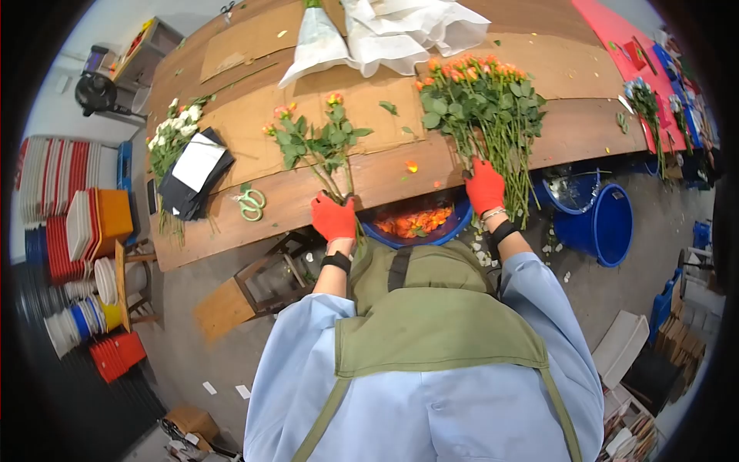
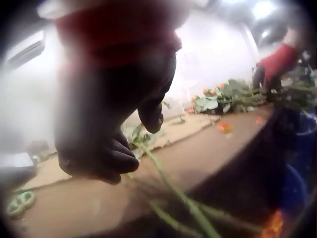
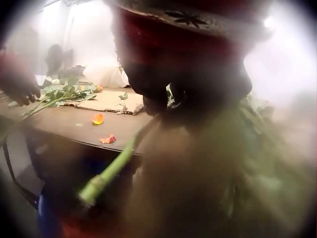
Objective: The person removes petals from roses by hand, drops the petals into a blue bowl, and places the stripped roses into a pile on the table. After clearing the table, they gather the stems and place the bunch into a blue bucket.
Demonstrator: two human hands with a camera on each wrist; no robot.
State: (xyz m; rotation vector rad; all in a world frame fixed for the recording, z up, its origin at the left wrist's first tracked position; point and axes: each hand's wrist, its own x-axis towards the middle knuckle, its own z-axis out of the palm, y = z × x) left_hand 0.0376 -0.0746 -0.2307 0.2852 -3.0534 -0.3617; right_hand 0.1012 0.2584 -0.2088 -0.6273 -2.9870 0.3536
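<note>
In the head view my left hand [image 1: 334, 217], in a red glove with dark fingers, is over the stems of a small bunch of orange roses [image 1: 319, 138] at the table's front edge. The left wrist view shows its thumb apart from loosely bent fingers, with green stems [image 2: 178, 193] running below the fingertips. My right hand [image 1: 485, 187], gloved alike, pinches a rose stem [image 3: 111, 171] whose cut end points down past the edge. Beside that hand lies a large pile of orange roses [image 1: 489, 104], their stems hanging over the edge.
A blue tub of orange petals [image 1: 416, 223] stands below the edge, with a blue bucket [image 1: 596, 231] to the right. Green-handled scissors [image 1: 251, 205], white roses [image 1: 175, 127] and a dark folded cloth [image 1: 188, 200] lie on the left. White wrapping paper [image 1: 400, 35] lies at the back.
</note>
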